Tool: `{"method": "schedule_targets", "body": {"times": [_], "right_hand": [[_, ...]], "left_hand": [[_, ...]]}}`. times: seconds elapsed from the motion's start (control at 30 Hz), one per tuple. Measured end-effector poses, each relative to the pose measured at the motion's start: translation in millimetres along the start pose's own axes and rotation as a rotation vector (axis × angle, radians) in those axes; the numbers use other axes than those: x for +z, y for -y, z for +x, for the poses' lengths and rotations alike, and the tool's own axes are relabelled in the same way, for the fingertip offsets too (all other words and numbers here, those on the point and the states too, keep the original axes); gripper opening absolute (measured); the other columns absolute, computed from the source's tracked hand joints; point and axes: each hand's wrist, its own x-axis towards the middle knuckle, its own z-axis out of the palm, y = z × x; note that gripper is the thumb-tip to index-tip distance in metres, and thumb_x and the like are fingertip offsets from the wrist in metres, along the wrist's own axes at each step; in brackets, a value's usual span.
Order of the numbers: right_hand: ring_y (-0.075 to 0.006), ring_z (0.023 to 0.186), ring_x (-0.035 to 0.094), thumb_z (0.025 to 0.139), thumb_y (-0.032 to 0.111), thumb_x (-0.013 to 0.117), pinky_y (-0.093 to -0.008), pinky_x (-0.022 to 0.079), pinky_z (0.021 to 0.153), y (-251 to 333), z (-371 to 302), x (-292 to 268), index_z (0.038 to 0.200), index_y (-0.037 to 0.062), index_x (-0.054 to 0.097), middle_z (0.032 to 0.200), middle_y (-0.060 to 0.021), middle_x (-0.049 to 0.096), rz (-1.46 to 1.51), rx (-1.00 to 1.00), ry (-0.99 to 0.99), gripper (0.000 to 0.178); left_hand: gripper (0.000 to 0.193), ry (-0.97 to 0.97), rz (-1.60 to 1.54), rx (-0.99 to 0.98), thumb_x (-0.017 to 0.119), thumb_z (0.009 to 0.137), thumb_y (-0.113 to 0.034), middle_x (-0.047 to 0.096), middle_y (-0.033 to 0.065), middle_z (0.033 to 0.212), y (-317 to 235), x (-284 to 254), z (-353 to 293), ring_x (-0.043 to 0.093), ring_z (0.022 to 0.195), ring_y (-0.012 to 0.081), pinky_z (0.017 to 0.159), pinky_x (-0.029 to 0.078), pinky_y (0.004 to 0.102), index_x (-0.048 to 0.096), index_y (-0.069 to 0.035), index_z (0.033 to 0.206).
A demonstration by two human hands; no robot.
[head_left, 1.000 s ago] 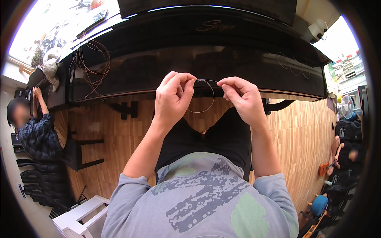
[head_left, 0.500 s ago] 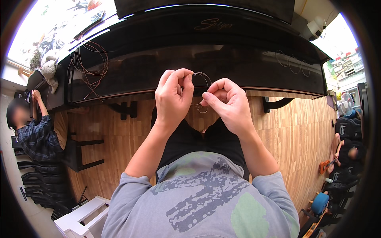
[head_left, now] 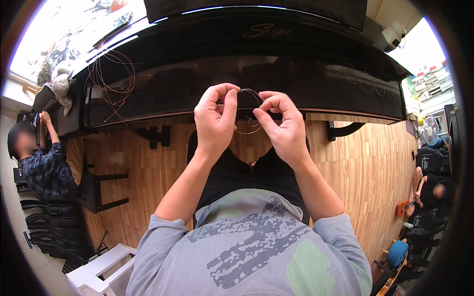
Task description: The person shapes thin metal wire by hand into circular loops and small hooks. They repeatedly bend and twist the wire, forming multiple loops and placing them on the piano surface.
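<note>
A: Your left hand [head_left: 216,118] is raised in front of your chest, fingers curled in, thumb and forefinger pressed together on a thin wire [head_left: 249,111]. Narrow pinch, nothing loose.

B: And the right?

A: Your right hand [head_left: 280,123] sits just beside the left, almost knuckle to knuckle. Its thumb and forefinger are closed on the same wire. The rest of the fingers are folded toward the palm.

B: Where does the wire run?

A: It bridges the small gap between your two hands. One arc rises over the top, from the left fingertips across to the right. A second loop sags below, hanging in front of the wooden floor [head_left: 355,158] between your knees. How it is wound at the pinch points, I cannot tell; too fine.

B: What's around you?

A: A long black piano case [head_left: 276,64] stands straight ahead, just beyond your hands. On its left end lies a tangle of reddish coiled strings [head_left: 112,81], well apart from you; a few thin loops [head_left: 363,81] hang toward the right end. You sit with black trousers [head_left: 237,172] and a grey printed shirt [head_left: 252,246]. At far left a person in a checked shirt [head_left: 42,163] leans at the case's end.
</note>
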Motion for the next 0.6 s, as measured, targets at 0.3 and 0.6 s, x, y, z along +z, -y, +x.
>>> {"method": "schedule_targets", "body": {"times": [0.3, 0.6], "right_hand": [[-0.0026, 0.062, 0.048, 0.096, 0.008, 0.055, -0.0173, 0.039, 0.058, 4, -6, 1, 0.097, 0.0061, 0.044, 0.069, 0.0031, 0.05, 0.47, 0.226, 0.092, 0.011], [0.0012, 0.06, 0.034, 0.098, 0.01, 0.05, -0.0165, 0.028, 0.054, -6, -2, -10, 0.104, 0.0046, 0.052, 0.068, 0.0078, 0.042, 0.49, 0.126, 0.052, 0.008]], "left_hand": [[0.015, 0.012, -0.176, -0.081, 0.054, 0.097, -0.013, 0.051, -0.0044, 0.058, 2, 0, 1, 0.04, 0.041, -0.0006, 0.038, 0.032, 0.0154, 0.061, 0.0, 0.097], [0.015, 0.093, -0.253, -0.119, 0.055, 0.097, -0.014, 0.05, -0.0046, 0.057, -2, -3, -2, 0.037, 0.04, -0.0001, 0.038, 0.03, 0.0163, 0.061, 0.0, 0.097]]}}
